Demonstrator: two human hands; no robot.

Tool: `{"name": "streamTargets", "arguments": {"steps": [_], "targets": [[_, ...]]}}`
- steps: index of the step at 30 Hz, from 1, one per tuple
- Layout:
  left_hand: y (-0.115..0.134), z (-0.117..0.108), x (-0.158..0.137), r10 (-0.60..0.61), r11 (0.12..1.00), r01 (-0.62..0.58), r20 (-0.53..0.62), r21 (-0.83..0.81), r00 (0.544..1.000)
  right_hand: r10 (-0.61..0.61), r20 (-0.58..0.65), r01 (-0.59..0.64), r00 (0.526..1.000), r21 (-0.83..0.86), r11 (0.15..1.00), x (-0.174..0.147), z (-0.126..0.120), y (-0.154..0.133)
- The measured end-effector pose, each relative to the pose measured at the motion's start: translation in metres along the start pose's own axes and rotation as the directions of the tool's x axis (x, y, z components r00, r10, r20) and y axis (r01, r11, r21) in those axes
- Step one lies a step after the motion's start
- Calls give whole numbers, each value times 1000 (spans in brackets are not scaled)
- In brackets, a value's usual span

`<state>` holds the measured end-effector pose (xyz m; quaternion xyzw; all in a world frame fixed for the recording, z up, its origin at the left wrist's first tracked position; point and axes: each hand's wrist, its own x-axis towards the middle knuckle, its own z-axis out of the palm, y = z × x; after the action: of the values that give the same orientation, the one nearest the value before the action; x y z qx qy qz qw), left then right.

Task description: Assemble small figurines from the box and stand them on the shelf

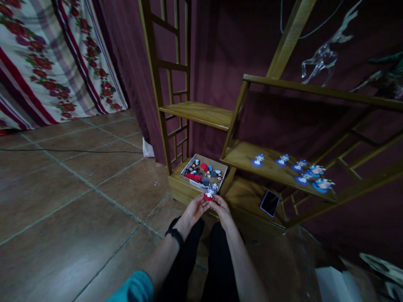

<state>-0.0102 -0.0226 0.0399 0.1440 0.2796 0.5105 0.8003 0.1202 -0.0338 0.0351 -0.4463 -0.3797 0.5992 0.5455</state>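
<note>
Small red-based figurine (209, 193) in both hands (195, 208) (221, 206)

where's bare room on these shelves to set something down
The upper-left shelf looks bare; the figurine shelf is free left of its leftmost figurine, the bottom shelf left of the smartphone. Crowded: the figurine shelf's right end and the figurine box.

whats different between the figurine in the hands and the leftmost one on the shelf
The held figurine has a red base, while the leftmost shelf figurine has a bluish-purple one. The held figurine is gripped by the left hand and right hand; the leftmost shelf figurine stands untouched on the shelf. Both look upright and mainly blue and white above the base.
</note>
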Motion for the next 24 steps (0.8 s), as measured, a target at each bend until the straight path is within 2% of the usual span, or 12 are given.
{"name": "streamTargets", "arguments": {"steps": [24], "targets": [[-1, -1, -1, 37, 999, -38, 38, 32, 999, -37, 82, 38, 996, -16, 999, -1, 1, -1]]}}
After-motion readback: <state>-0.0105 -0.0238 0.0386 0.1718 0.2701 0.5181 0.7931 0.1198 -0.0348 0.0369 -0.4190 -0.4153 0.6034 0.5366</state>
